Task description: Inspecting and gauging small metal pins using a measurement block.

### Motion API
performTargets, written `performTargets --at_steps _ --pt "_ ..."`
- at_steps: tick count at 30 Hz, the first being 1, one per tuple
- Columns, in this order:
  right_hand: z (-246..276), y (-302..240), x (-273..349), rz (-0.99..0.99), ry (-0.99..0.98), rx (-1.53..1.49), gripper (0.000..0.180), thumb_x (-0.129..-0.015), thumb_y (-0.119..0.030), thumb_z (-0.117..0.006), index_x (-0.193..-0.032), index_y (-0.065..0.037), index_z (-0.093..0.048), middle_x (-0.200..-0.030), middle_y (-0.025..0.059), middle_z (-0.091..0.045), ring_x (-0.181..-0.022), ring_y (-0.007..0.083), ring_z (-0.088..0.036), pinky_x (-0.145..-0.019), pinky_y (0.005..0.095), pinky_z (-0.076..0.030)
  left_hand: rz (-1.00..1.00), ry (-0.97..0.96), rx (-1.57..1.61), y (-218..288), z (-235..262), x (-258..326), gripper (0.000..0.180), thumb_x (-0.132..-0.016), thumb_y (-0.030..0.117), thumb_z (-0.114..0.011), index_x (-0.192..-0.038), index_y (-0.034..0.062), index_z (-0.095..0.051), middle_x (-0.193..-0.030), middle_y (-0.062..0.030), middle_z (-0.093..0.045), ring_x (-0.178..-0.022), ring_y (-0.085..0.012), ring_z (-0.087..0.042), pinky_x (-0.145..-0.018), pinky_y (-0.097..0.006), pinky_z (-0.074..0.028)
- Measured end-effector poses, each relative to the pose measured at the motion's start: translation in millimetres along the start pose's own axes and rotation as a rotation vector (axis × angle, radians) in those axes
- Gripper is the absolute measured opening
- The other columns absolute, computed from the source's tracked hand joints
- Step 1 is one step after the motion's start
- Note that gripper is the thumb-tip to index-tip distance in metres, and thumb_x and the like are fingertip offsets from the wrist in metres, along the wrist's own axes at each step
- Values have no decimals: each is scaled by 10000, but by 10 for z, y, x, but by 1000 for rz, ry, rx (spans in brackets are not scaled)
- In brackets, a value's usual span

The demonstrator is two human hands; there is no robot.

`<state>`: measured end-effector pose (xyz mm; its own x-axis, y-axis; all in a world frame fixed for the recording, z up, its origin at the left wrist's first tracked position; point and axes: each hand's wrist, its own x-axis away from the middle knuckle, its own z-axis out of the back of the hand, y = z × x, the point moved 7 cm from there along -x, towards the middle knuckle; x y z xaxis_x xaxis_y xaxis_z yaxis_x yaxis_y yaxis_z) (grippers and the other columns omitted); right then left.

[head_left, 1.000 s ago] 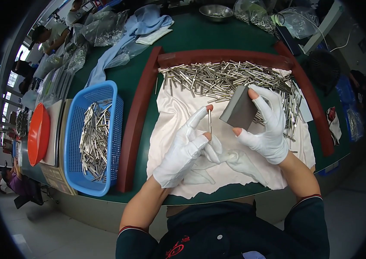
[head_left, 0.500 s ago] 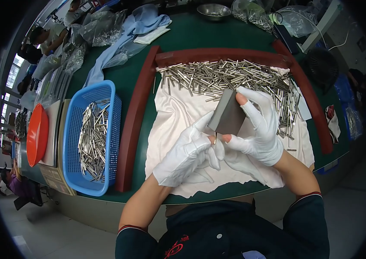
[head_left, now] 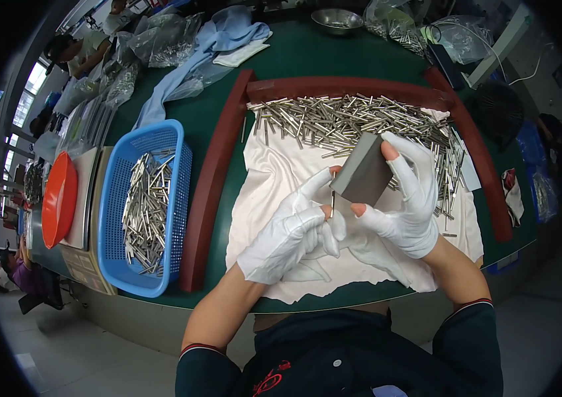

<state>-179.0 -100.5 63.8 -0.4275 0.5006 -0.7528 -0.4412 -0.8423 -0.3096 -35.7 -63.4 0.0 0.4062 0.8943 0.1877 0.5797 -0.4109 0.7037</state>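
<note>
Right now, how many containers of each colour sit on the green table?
Blue mesh basket: 1
Orange bowl: 1
Steel bowl: 1
Total: 3

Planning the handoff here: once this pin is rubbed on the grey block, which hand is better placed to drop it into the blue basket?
Probably the left hand. It already pinches the metal pin, and the blue basket lies on its side. The right hand is occupied gripping the grey block.
</note>
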Motion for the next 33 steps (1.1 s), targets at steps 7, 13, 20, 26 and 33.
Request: performTargets --at_steps 7,13,20,26,33 --pt "-56 -5 36 66 -11 32 808 -675 -379 -789 -1342 -32 -490 -1239 146 -536 -1013 315 -516 -869 421 -432 -22 -20 -58 20 30 11 729 -905 153 -579 -1502 11 -185 -910 -150 -623 -708 -202 -634 -608 -315 -550" --pt "-73 -75 -24 57 -30 44 773 -696 -375 -778 -1332 -35 -499 -1242 150 -529 -1028 316 -513 -871 419 -430 20 40 -53 -42 21 -9 739 -903 154 -586 -1506 20 -181 -785 -148 -617 -661 -198 -627 -604 -310 -532" --pt "27 96 -1 -5 -42 61 824 -620 -233 -794 -1355 -46 -472 -1226 144 -529 -1023 310 -517 -870 418 -431 -97 62 -37 151 58 39 728 -903 154 -627 -1497 27 -225 -725 -101 -598 -626 -179 -590 -569 -268 -499" --pt "25 109 31 -34 -37 39 830 -610 -214 -803 -1353 -44 -473 -1225 140 -529 -1015 312 -518 -868 414 -430 -97 100 -130 116 105 40 764 -896 192 -640 -1509 50 -207 -738 -125 -612 -637 -179 -612 -632 -283 -506" --pt "56 139 40 -58 -8 35 817 -610 -203 -803 -1344 -48 -479 -1223 140 -527 -1019 310 -516 -866 411 -436 -114 104 -217 128 89 59 718 -923 171 -586 -1510 47 -191 -765 -128 -632 -663 -152 -630 -696 -269 -503"
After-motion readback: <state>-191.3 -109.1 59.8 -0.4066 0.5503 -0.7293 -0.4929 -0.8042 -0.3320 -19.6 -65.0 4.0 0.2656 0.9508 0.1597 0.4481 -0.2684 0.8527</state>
